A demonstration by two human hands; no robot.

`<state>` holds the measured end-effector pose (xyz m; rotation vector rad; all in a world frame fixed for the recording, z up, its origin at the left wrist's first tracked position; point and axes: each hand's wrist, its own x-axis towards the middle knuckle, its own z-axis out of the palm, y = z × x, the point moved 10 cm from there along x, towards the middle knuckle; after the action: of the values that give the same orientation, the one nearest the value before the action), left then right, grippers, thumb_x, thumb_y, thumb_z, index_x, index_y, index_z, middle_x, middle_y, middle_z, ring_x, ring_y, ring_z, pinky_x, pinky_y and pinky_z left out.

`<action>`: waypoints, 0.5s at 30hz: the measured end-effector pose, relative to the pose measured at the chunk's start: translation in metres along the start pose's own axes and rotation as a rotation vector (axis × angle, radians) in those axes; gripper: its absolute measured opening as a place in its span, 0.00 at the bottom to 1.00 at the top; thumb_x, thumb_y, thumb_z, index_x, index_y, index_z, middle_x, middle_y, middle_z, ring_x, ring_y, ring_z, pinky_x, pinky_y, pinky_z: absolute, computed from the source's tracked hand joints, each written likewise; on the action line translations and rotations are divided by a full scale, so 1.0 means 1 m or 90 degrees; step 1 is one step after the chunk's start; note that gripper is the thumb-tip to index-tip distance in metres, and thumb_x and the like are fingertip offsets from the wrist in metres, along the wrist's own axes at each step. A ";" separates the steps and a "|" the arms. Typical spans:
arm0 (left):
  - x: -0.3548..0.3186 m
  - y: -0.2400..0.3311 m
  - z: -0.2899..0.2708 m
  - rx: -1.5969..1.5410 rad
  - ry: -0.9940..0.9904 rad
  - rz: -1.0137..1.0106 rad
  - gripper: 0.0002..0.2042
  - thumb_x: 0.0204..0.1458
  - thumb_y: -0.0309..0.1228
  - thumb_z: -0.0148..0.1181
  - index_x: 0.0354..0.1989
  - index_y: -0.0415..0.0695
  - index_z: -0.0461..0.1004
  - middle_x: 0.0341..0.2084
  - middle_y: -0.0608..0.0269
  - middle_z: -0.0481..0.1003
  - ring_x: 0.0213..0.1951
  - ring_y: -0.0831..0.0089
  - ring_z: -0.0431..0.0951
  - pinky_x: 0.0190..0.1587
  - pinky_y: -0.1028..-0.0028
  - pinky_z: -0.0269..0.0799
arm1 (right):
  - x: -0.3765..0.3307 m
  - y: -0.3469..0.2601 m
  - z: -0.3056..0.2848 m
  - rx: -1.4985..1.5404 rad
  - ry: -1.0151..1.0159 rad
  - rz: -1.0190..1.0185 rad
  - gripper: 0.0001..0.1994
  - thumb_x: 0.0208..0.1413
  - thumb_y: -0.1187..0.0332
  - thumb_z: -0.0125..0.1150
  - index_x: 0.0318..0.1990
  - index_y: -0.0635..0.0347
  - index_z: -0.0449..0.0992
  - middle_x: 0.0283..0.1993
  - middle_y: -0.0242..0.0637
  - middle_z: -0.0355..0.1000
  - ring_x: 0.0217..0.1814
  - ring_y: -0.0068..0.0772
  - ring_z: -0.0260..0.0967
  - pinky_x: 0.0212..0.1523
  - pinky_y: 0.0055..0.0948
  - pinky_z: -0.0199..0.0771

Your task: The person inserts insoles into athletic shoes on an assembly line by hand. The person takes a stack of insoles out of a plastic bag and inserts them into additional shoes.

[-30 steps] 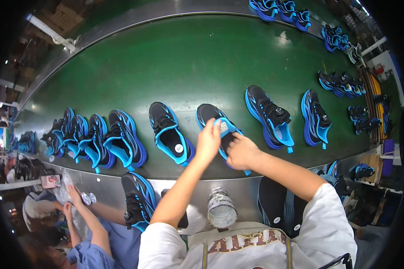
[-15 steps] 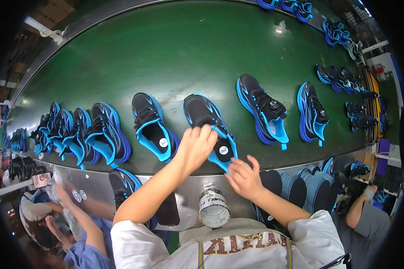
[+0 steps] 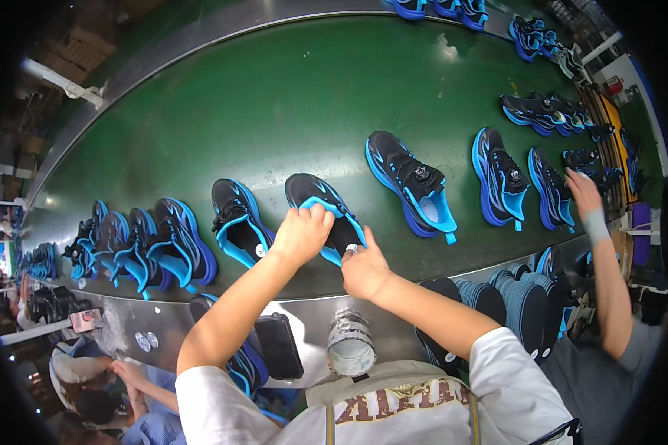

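A black and bright-blue sneaker (image 3: 309, 187) lies on the green belt in front of me, toe pointing away. My left hand (image 3: 303, 234) is closed with curled fingers on its collar by the tongue, hiding the lacing area. My right hand (image 3: 364, 268) grips the heel end, thumb raised along the collar and the other fingers mostly hidden. Between my hands the dark inside of the shoe shows. A similar sneaker (image 3: 227, 202) stands just left of it, with a round white sticker inside. Another sneaker (image 3: 397, 169) with a dial on its tongue lies to the right.
More sneakers (image 3: 177, 222) line the green belt (image 3: 274, 104) on both sides. Along the metal ledge (image 3: 304, 311) are a phone (image 3: 280, 345), a tape roll (image 3: 351, 343) and insole stacks (image 3: 479, 304). A co-worker's hand (image 3: 585, 191) reaches over the belt at right.
My right hand has moved left and closed on the sneaker's heel. My left hand has shifted slightly down and left. A co-worker's arm now reaches in beside a sneaker at right.
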<state>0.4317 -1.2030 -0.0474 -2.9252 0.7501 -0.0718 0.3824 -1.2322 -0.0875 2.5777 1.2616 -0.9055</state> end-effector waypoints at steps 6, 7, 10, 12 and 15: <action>-0.002 -0.020 -0.013 -0.222 0.033 -0.048 0.04 0.42 0.25 0.49 0.25 0.39 0.62 0.20 0.60 0.65 0.23 0.68 0.70 0.26 0.73 0.64 | -0.063 0.014 -0.021 0.237 0.409 -0.085 0.21 0.43 0.63 0.51 0.45 0.66 0.64 0.41 0.44 0.67 0.47 0.38 0.63 0.59 0.49 0.33; -0.009 -0.044 -0.016 -0.399 0.095 -0.200 0.03 0.44 0.24 0.47 0.23 0.39 0.62 0.19 0.61 0.65 0.23 0.72 0.68 0.25 0.75 0.62 | -0.085 0.022 -0.026 0.310 0.453 -0.088 0.20 0.43 0.64 0.51 0.44 0.64 0.65 0.42 0.43 0.66 0.47 0.37 0.62 0.58 0.46 0.39; -0.017 -0.066 -0.038 -0.895 0.330 -0.461 0.09 0.48 0.25 0.44 0.18 0.39 0.65 0.20 0.66 0.69 0.19 0.85 0.59 0.21 0.83 0.55 | -0.165 0.055 -0.033 0.410 0.542 -0.051 0.14 0.43 0.71 0.53 0.40 0.62 0.68 0.43 0.43 0.66 0.47 0.37 0.62 0.51 0.37 0.56; -0.011 -0.063 -0.047 -1.135 0.421 -0.482 0.09 0.47 0.26 0.45 0.16 0.41 0.66 0.18 0.65 0.68 0.15 0.85 0.56 0.17 0.82 0.51 | -0.219 0.079 -0.033 0.404 0.604 0.016 0.12 0.39 0.75 0.55 0.36 0.63 0.70 0.42 0.42 0.66 0.46 0.38 0.63 0.48 0.35 0.60; 0.027 -0.028 -0.030 -1.311 0.432 -0.495 0.11 0.44 0.30 0.49 0.13 0.46 0.58 0.13 0.69 0.62 0.12 0.84 0.52 0.15 0.82 0.48 | -0.300 0.130 -0.017 0.354 0.673 0.230 0.12 0.40 0.77 0.55 0.36 0.63 0.70 0.43 0.43 0.65 0.46 0.41 0.62 0.48 0.34 0.60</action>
<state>0.4664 -1.1945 -0.0131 -4.8337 -1.5239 -0.8089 0.3471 -1.5125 0.0789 3.7421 0.6007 0.3275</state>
